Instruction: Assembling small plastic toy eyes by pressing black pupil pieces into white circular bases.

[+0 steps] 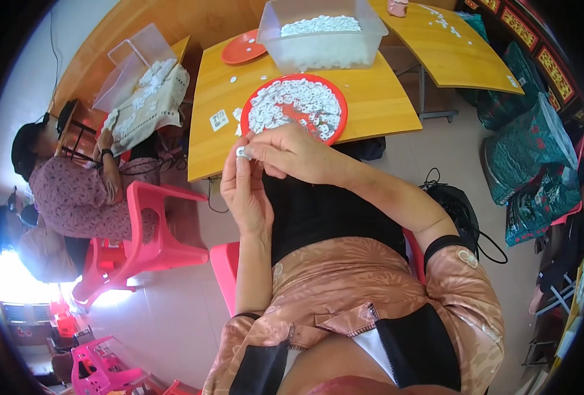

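A small white piece with a dark mark [241,152] is pinched between the thumb and fingertips of my left hand [247,201]. My right hand [298,155] reaches across from the right, its thumb and fingers closed together on the same piece. Both hands are in front of my body, just short of the near edge of the yellow table [384,108]. Beyond them, a round red tray [343,105] is heaped with many similar white pieces, its red bottom showing in the middle. My right hand overlaps the tray's near rim.
Behind the tray stands a clear plastic bin [273,49] full of white pieces, beside a red plate [234,52]. A printed card [219,120] lies on the table's left. At left a person [87,191] sits working by a pink chair [137,217]. Green bags [522,151] stand at right.
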`<state>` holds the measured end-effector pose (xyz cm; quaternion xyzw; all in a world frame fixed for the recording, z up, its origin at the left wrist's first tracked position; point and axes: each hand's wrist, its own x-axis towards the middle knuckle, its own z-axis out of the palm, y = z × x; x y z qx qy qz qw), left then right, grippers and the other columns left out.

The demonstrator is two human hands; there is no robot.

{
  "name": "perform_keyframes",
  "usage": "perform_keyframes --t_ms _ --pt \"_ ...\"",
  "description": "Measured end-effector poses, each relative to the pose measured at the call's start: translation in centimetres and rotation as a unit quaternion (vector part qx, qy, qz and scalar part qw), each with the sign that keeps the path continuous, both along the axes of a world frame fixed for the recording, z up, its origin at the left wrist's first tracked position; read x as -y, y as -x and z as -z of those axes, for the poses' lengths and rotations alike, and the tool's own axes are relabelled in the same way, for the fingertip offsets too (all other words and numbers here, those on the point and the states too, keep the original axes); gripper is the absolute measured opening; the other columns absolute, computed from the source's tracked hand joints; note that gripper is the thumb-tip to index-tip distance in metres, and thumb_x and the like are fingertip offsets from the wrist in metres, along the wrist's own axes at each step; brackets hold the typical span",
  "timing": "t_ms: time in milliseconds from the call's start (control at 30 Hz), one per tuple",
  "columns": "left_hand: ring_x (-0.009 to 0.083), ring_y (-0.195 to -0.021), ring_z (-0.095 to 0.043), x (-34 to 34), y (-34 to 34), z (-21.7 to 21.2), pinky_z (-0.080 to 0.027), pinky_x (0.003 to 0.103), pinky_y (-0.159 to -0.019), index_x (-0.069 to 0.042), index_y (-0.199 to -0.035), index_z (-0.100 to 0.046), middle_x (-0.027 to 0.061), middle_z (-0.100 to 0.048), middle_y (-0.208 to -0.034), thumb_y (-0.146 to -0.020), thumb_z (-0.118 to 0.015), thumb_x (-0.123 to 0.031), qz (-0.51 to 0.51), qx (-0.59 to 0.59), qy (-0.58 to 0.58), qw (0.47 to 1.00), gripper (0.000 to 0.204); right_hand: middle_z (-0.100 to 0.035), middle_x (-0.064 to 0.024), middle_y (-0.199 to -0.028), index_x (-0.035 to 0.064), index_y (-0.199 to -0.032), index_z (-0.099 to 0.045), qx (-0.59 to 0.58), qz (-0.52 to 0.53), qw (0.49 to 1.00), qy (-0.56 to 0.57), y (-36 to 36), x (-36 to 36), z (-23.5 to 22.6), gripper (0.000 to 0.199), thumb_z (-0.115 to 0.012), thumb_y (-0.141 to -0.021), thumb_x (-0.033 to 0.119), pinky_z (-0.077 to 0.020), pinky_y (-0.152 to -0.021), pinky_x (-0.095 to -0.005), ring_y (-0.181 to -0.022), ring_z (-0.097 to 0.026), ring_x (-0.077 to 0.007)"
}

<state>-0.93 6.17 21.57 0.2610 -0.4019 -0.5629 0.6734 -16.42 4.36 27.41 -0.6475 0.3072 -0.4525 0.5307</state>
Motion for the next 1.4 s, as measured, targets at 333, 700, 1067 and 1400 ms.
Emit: perform_keyframes --t_ms 333,700,1067,1400 --pt "0.0146 -0.089 -0.069 -0.6 0.3 -1.8 -0.052 0.024 -0.076 0.002 -0.121 -0.067 0.0112 -0.074 -0.108 -0.11 -0.054 -0.021 -0.009 -0.046 -0.047 0.998 0.028 -0.065 -0.0022 -0.067 0.0007 -0.111 -0.071 0.057 0.003 0.998 0.022 6.8 2.6 -3.1 0.034 -0.057 -0.107 0.032 -0.0375 -0.048 -0.021 -0.05 -0.048 -0.0036" --pt "0.0241 -0.067 -0.064 -1.1 -0.1 -1.0 -0.049 0.034 -0.069 -0.001 -0.083 -0.063 0.014 -0.065 -0.069 -0.105 -0.039 -0.065 0.227 0.045 0.136 0.963 0.072 -0.074 -0.0104 -0.101 -0.0021 -0.115 -0.071 -0.072 -0.07 0.995 0.026 1.9 -0.6 -1.7 0.038 -0.061 -0.105 0.033 -0.0536 -0.083 -0.0273 -0.095 -0.069 -0.0139" --pt "0.0274 -0.085 -0.074 -3.7 -2.7 -3.3 -0.058 0.041 -0.08 0.001 -0.078 -0.075 0.0115 -0.076 -0.083 -0.067 -0.075 -0.077 0.387 0.385 0.071 0.835 0.078 -0.062 -0.0124 -0.072 -0.0034 -0.08 -0.066 -0.036 -0.052 0.997 0.038 -2.4 -4.7 1.1 0.038 -0.07 -0.096 0.031 -0.0472 -0.065 -0.0334 -0.066 -0.062 -0.0185" --pt "0.0202 -0.09 -0.068 -5.3 -0.1 1.0 -0.053 0.036 -0.079 0.0 -0.11 -0.069 0.0046 -0.069 -0.091 -0.073 -0.064 -0.084 0.121 0.331 0.104 0.93 0.092 -0.067 -0.0104 -0.074 -0.0018 -0.081 -0.069 -0.062 -0.075 0.994 -0.041 -0.7 -4.4 0.1 0.032 -0.059 -0.101 0.02 -0.0493 -0.066 -0.0302 -0.072 -0.065 -0.0136"
